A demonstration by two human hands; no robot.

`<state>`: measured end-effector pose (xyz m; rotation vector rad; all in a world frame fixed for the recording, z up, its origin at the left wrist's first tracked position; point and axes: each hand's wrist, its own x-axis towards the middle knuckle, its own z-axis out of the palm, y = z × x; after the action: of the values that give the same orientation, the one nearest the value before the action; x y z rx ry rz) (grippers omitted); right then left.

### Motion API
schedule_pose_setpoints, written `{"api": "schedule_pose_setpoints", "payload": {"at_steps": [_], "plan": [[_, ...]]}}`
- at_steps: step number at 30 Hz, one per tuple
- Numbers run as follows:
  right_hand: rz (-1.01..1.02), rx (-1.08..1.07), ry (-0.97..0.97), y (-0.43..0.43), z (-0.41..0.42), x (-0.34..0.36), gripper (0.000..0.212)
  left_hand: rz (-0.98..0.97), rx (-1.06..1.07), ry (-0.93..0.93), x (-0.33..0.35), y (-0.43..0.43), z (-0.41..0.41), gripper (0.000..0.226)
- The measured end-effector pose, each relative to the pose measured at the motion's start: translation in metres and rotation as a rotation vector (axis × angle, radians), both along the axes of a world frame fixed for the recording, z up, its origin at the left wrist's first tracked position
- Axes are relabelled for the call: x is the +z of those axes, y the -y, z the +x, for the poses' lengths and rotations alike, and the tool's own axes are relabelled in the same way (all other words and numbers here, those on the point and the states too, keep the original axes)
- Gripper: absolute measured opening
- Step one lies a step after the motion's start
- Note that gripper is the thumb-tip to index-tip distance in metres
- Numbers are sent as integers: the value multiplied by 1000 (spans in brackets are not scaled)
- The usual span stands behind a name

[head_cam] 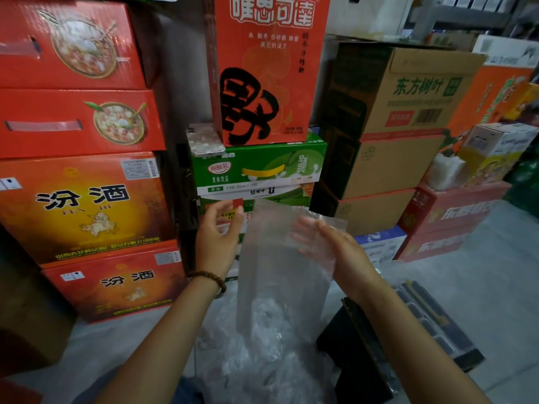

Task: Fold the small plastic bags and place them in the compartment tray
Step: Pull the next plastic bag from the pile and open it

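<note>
I hold a clear plastic bag (277, 258) upright in front of me, its lower end hanging toward a heap of clear bags (262, 351) on the floor. My left hand (218, 231), with a bead bracelet on the wrist, pinches the bag's upper left edge. My right hand (335, 246) holds the upper right corner. Its fingers are blurred and show through the film, with the thumb on the near side. The dark compartment tray (437, 325) lies on the floor to the lower right, partly hidden by my right forearm.
A black box (355, 354) stands beside the tray. Stacked cartons wall in the space: red ones (73, 121) on the left, a red-on-green stack (262, 164) straight ahead, brown ones (402, 118) on the right. A phone (204, 139) lies on the green carton. Grey floor (481, 258) shows at right.
</note>
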<state>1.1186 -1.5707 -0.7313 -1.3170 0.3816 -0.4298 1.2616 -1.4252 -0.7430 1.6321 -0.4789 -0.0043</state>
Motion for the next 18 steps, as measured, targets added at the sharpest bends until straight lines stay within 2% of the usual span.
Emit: {"api": "schedule_pose_setpoints", "payload": {"at_steps": [4, 8, 10, 16, 18], "plan": [[-5, 32, 47, -5, 4, -1, 37, -15, -201, 29, 5, 3, -20, 14], [15, 104, 83, -12, 8, 1, 39, 22, -446, -92, 7, 10, -33, 31], [25, 134, 100, -15, 10, 3, 40, -33, -518, -173, 8, 13, -35, 20], [0, 166, 107, -18, 15, 1, 39, -128, -526, -246, 10, 15, -35, 20], [-73, 119, 105, -20, 15, 4, 33, -120, -494, -254, 10, 15, -34, 19]]}}
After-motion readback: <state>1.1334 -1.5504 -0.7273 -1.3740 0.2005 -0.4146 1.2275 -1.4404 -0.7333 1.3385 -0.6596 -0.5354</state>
